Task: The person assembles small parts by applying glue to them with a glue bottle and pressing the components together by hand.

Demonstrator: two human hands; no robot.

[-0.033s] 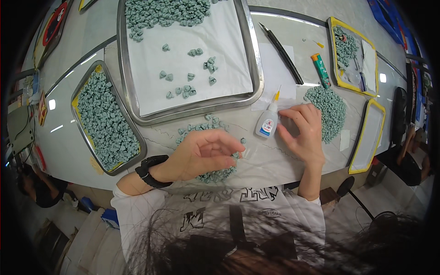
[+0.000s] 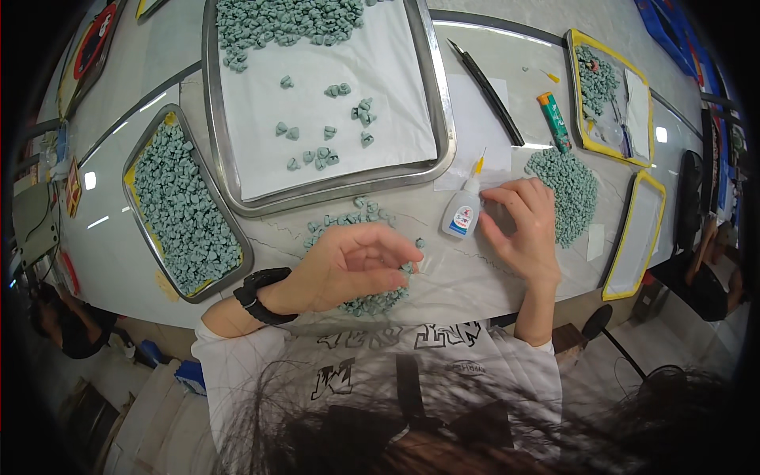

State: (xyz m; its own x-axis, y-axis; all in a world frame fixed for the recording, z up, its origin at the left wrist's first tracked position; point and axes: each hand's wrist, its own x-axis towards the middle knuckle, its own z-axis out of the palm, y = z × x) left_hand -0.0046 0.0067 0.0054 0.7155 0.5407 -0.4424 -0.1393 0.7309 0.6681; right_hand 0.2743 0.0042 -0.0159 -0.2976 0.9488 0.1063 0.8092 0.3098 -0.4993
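Note:
My left hand, with a black watch at its wrist, hovers over a heap of small grey-green folded pieces near the table edge. Its thumb and forefinger close on one small grey-green piece. Another piece shows just beyond the forefinger tip. To the right, my right hand is beside a small white glue bottle with a yellow needle tip. Thumb and forefinger are apart there, close to the bottle's right side, with nothing seen between them.
A large metal tray lined with white paper holds many pieces; a smaller tray stands left. At right are a pile of smaller green bits, a green tube, black tweezers and two yellow-edged trays.

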